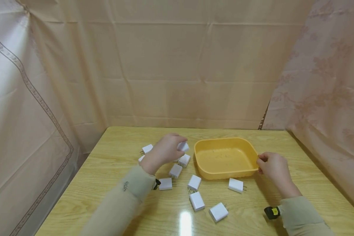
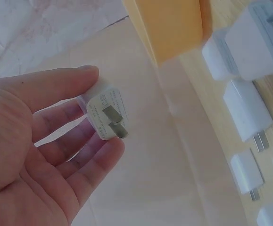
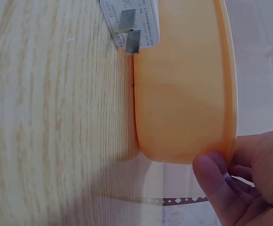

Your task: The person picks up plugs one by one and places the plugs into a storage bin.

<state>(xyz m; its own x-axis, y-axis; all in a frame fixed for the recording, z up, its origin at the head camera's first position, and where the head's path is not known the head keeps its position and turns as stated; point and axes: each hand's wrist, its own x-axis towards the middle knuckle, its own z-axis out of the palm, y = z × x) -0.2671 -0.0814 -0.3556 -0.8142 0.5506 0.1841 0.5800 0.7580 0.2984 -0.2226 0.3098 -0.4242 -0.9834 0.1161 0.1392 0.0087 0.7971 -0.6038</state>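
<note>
My left hand [image 1: 166, 148] pinches a white plug-in charger [image 1: 183, 146] between thumb and fingers, raised over the table left of the yellow basin. In the left wrist view the charger [image 2: 107, 110] shows its two flat metal prongs and printed end face. My right hand [image 1: 273, 167] grips the right rim of the yellow plastic basin [image 1: 224, 173], thumb outside the wall. Nothing but small specks lies in the basin. In the right wrist view another charger [image 3: 131, 23] stands beside the basin wall [image 3: 183, 103], prongs towards the camera.
Several white chargers lie scattered on the wooden table [image 1: 100, 190], among them one charger [image 1: 236, 185] before the basin, one [image 1: 219, 212] nearer the front and one [image 1: 147, 148] at the far left. Beige cloth [image 1: 165, 65] hangs behind the table.
</note>
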